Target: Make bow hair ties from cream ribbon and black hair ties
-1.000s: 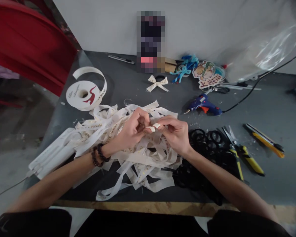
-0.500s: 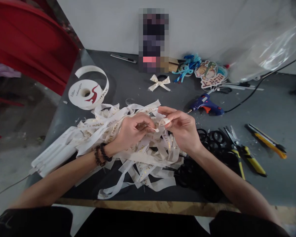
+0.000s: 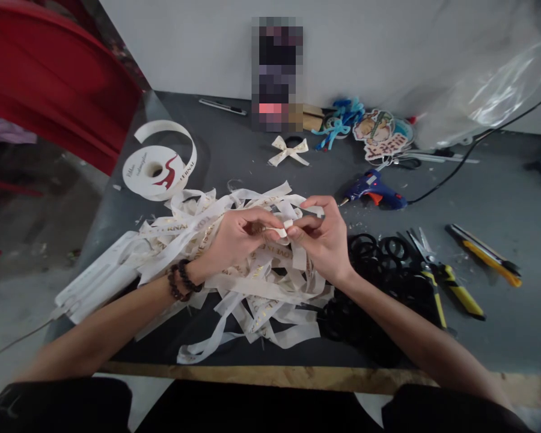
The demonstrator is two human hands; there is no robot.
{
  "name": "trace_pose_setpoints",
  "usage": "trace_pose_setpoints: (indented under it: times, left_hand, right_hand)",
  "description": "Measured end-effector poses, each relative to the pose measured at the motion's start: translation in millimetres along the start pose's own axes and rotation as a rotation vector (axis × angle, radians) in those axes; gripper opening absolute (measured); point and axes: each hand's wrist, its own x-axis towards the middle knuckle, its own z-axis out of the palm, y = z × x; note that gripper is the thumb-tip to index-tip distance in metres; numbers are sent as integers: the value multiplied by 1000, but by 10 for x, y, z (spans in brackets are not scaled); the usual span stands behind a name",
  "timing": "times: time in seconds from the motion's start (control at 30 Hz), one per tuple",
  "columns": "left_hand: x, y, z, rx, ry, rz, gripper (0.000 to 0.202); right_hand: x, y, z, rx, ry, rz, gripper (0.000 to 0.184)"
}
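Watching remotely through the head view, I took my clock from where the hands met. The white power strip (image 3: 97,279) lay between eight and nine o'clock, right at the left edge of the table (image 3: 514,337); the ribbon spool (image 3: 139,171) sat at ten, just inside that edge. The ribbon pile (image 3: 261,288) spread beneath the hands and toward six, stopping short of the wooden front edge. The left hand (image 3: 234,237) pinched a small cream ribbon piece (image 3: 283,233) above the pile, at the dial's centre. The right hand (image 3: 329,240) pinched it too, thumb against finger; I could not tell whether the two hands' fingertips touched. At twelve I had a finished-looking bow (image 3: 288,151), at two the blue glue gun (image 3: 365,183), at four the black hair ties (image 3: 388,282), crowding the right forearm, with the yellow-handled scissors (image 3: 462,291) just beyond. My widest room for moving was the grey stretch around the yellow cutter (image 3: 491,263), at three.
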Motion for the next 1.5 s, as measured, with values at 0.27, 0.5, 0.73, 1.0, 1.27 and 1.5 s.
trace_pose_setpoints:
  times: [0.27,0.5,0.73,1.0,1.27,1.5]
  left_hand:
    - [8,50,-5,-12,-30,-15,11]
    - [15,-2,10,-115,-35,-109,26]
    - [42,14,32,-121,-98,-139,32]
    - [10,-98,38,-62,-73,-154,24]
    - [-7,-147,27,-21,-111,-88,9]
    - [53,-90,15,-262,-51,-165,27]
  right_hand:
    - [6,10,61,-119,107,-47,13]
    - [-54,18,76,-255,103,-216,16]
    - [-131,17,79,-542,119,-348,30]
    - [-174,53,89,-759,124,-468,34]
    - [-161,41,52,-811,61,-495,29]
    - [-34,-2,5,-355,-60,-295,3]
